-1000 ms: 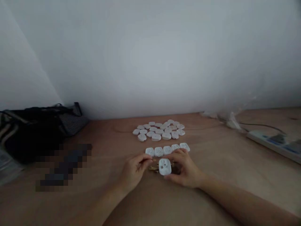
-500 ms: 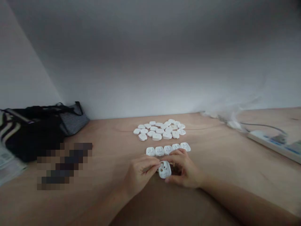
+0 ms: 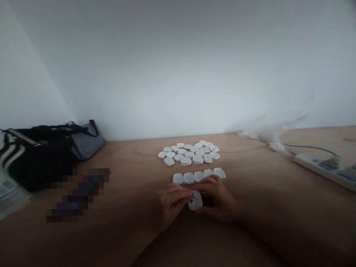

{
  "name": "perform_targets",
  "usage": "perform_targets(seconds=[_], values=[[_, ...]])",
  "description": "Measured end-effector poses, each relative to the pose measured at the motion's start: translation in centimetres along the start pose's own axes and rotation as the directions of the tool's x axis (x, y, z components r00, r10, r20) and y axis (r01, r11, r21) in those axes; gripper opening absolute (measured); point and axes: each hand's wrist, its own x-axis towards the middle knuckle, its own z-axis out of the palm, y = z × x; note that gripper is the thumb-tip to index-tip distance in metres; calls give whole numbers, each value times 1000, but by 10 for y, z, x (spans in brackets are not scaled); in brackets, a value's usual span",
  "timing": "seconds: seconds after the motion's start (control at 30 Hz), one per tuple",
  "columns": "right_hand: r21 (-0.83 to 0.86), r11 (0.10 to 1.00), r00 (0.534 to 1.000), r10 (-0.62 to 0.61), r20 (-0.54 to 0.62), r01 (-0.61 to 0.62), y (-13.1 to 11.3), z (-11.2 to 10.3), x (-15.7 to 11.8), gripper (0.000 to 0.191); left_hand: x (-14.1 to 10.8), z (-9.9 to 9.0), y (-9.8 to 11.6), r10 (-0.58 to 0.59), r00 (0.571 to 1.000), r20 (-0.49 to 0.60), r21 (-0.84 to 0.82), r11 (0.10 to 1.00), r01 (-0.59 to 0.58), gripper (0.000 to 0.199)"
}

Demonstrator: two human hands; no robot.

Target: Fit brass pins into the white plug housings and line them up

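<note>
My right hand (image 3: 219, 198) grips a white rounded-square socket piece (image 3: 195, 201) by its right side, thumb below and fingers above. At the piece's upper left corner, the fingertips of my left hand (image 3: 174, 204) are pinched together; whatever small thing they may hold is hidden. Just beyond my hands lies a row of several similar white pieces (image 3: 188, 178), the right part of it partly behind my right fingers. Farther back, a loose cluster of several more white pieces (image 3: 185, 161) rests on the table.
A black bag (image 3: 41, 155) stands at the left, with a plastic bag (image 3: 11, 196) before it and a blurred-out dark object (image 3: 80, 193) beside it. To the right are a white power strip (image 3: 325, 170) with a cable and clear plastic wrapping (image 3: 275, 137) near the wall.
The left fingertips have shifted slightly right over the held piece's corner. The lower part of the view has become darker. The rows on the table are unchanged.
</note>
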Motion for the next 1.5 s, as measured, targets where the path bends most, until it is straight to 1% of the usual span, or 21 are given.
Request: perform_targets(seconds=[0.07,0.13,0.23,0.3,0.37,0.43,0.47,0.53,0.6,0.67,0.8,0.83,0.87,0.97,1.03,1.17,1.33,1.5], values=[[-21,1000,1000,-4,-12,3,1,1,-1,50,0,1,-1,-13,999,-32,6,1000,14,9],[-30,999,1000,-17,-8,17,2,1,-1,52,0,2,-1,0,999,-54,13,1000,1,8],[-24,999,999,-43,-3,43,3,2,-1,53,0,0,-2,63,998,-22,61,996,-61,11],[-20,998,999,-52,-8,52,3,3,-2,53,-1,-2,-3,71,997,17,115,991,-73,14],[-23,999,999,-40,-33,39,4,3,-2,54,-2,-5,-3,38,999,24,142,989,-41,23],[-24,1000,999,-14,-51,13,5,3,-3,51,-3,-8,-4,-26,1000,7,130,991,25,41],[-22,1000,998,-5,-55,3,5,3,-3,50,-3,-9,-5,-57,998,15,108,993,55,48],[-17,1000,998,2,-65,-3,5,4,-3,49,-1,-8,-5,-97,992,77,53,994,93,56],[-14,1000,998,3,-65,-4,6,6,-3,48,1,-6,-5,-110,982,151,2,994,111,56],[-15,1000,997,8,-76,-9,6,8,-2,50,2,-4,-4,-118,977,177,-26,992,124,53],[-58,997,994,38,-98,-43,9,2,-2,70,0,-3,-6,-123,984,132,-26,992,127,48],[-86,995,995,47,-92,-55,10,-3,-2,69,-1,-4,-7,-120,987,111,-17,992,123,48],[-119,991,996,57,-72,-65,11,-8,-3,63,-2,-5,-8,-118,989,89,-5,993,119,48],[-206,974,995,103,15,-98,14,-22,-6,30,-4,-6,-12,-131,991,39,39,991,129,48],[-237,962,988,149,50,-134,15,-27,-8,19,-4,-6,-13,-147,989,29,52,988,145,47],[-255,948,976,213,56,-192,13,-21,-8,15,-3,-4,-12,-145,988,58,51,989,142,48],[-253,942,972,233,23,-220,11,-8,-4,12,-3,-3,-11,-123,989,76,59,991,119,50],[-207,930,950,313,15,-303,10,-6,0,8,-4,-2,-12,-112,988,107,77,992,104,48]])
